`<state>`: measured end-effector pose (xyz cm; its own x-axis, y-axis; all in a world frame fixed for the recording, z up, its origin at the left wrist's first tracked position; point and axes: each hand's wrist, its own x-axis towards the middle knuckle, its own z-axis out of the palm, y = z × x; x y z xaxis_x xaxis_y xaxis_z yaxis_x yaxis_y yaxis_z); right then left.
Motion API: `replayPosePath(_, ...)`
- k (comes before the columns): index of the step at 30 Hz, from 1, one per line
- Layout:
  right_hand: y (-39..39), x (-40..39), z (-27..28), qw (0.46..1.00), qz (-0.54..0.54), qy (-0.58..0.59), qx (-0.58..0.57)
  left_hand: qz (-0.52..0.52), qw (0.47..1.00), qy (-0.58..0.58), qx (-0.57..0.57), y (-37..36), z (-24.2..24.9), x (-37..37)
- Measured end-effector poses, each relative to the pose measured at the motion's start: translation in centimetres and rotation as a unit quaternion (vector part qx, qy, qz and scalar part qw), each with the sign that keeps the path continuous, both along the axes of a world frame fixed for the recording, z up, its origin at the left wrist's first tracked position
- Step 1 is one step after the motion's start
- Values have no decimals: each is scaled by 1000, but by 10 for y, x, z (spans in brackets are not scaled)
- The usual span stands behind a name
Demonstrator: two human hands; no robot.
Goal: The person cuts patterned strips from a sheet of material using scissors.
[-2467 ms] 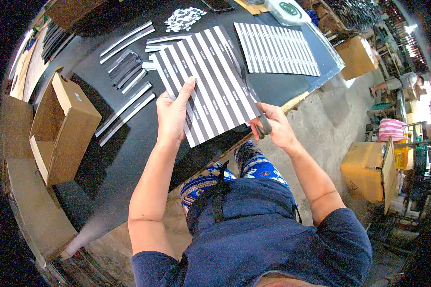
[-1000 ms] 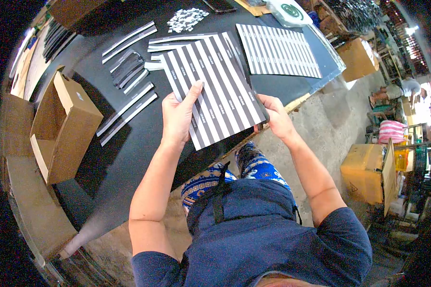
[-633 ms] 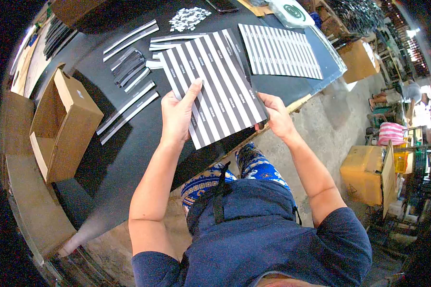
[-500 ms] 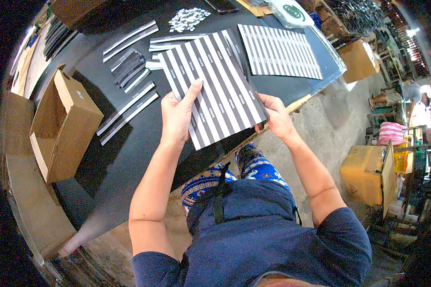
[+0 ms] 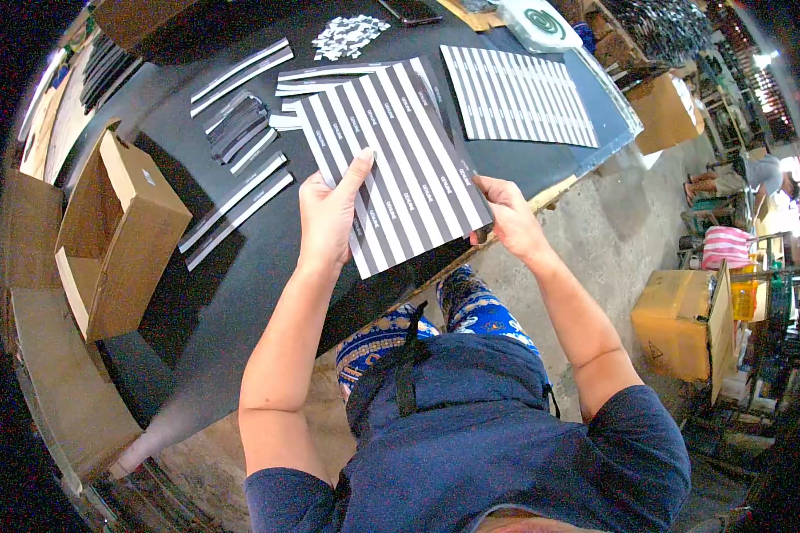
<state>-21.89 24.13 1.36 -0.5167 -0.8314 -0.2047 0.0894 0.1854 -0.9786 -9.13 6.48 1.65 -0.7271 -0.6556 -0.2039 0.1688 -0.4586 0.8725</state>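
A black-and-white striped sheet (image 5: 400, 169) with small printing on its dark stripes is held tilted above the black table. My left hand (image 5: 332, 209) grips its left edge, thumb on top and the other fingers hidden beneath. At the lower right corner my right hand (image 5: 507, 213) pinches the sheet's edge. Behind it, a second striped sheet (image 5: 520, 96) lies flat at the table's right. Cut striped strips (image 5: 240, 197) and a bundle of dark strips (image 5: 240, 124) lie left of the held sheet. A heap of small white pieces (image 5: 351, 37) is at the back.
An open cardboard box (image 5: 123, 235) stands at the table's left. A clear bag with a green coil (image 5: 542, 22) sits at the back right. On the floor at right is another cardboard box (image 5: 676, 311). Part of another person (image 5: 760, 173) shows at far right.
The held sheet has shifted very slightly left at its right side, together with my right hand. My left hand keeps the same grip.
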Motion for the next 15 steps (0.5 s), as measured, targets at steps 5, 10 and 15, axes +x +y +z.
replayPosePath(5, -6, -8, -9, 997, -36, 66, -37, -15, 999, -33, -3, 6, 2, 0)
replayPosePath(10, -14, -19, -11, 994, -17, 101, -43, -16, 1000, -9, 12, 6, 0, -1)
replayPosePath(15, -16, -21, -13, 995, -10, 95, -39, -10, 1000, 0, 20, 4, -2, -2)
